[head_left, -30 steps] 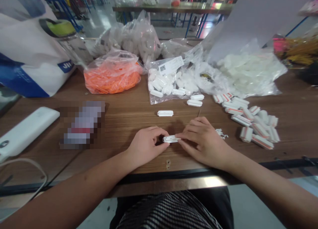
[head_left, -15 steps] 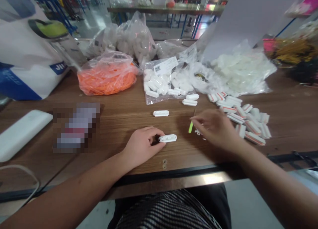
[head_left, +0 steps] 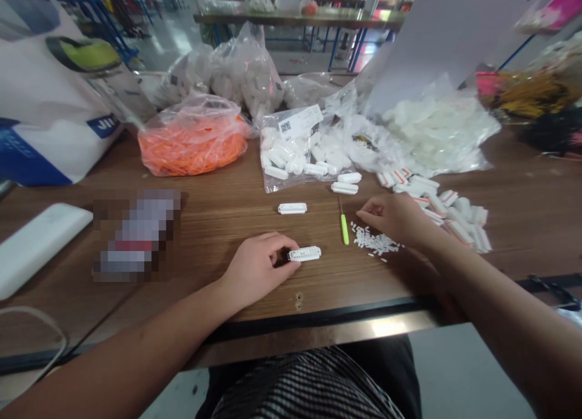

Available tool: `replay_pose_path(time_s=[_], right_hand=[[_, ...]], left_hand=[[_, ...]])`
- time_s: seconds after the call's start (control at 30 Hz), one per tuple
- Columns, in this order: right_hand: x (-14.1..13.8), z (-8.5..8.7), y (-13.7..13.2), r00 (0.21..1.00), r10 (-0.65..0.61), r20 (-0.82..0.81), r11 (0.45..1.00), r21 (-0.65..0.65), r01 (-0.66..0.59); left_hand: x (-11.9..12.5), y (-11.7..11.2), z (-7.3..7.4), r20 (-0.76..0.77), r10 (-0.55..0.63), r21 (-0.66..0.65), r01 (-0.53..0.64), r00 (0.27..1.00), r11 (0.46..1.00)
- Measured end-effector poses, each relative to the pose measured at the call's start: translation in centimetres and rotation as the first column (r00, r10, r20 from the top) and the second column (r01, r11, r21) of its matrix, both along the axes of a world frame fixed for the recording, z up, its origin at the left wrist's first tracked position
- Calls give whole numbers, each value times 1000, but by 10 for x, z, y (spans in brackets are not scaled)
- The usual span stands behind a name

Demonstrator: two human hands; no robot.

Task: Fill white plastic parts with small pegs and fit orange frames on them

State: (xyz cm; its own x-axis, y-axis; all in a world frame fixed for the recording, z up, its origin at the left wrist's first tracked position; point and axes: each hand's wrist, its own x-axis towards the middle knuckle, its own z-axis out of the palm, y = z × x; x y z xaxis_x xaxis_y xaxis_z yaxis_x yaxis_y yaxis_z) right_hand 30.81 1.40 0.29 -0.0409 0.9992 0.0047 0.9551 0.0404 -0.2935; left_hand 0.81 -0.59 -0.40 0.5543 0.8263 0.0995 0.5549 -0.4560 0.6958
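Note:
My left hand (head_left: 261,267) rests on the table, thumb and fingers pinching one end of a white plastic comb-like strip (head_left: 305,253) with rows of small holes. A screwdriver (head_left: 344,229) with a bright green handle lies on the wood, its thin shaft pointing away from me. Beside it is a heap of tiny white plastic pieces (head_left: 375,241). Over the far right edge of this heap hovers my right hand (head_left: 395,216), fingers loosely curled, a gap between thumb and forefinger, nothing seen in them. Another white strip (head_left: 292,208) lies just beyond my left hand.
White casings (head_left: 462,210), some with orange lines, are piled at right. Behind stand a bag of orange strips (head_left: 193,143), a bag of white casings (head_left: 291,149) and a bag of pale parts (head_left: 439,125). At left are a white device (head_left: 43,246) and a blurred-out object (head_left: 139,234).
My right hand has left the green-handled screwdriver and moved to the right, uncovering the heap of tiny pieces. The screwdriver lies on the table. My left hand keeps its hold on the strip.

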Motion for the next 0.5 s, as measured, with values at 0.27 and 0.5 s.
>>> replay_pose_path(time_s=[0.27,0.5], right_hand=[[10,4,-3,980,-113,-161,990,-106,97],[1,0,-8,957,-209,-202,977,-90,194]], left_hand=[[1,-1,1,1,3,1,-3,1000,1000],[1,0,0,5,4,10,-4,1000,1000]])
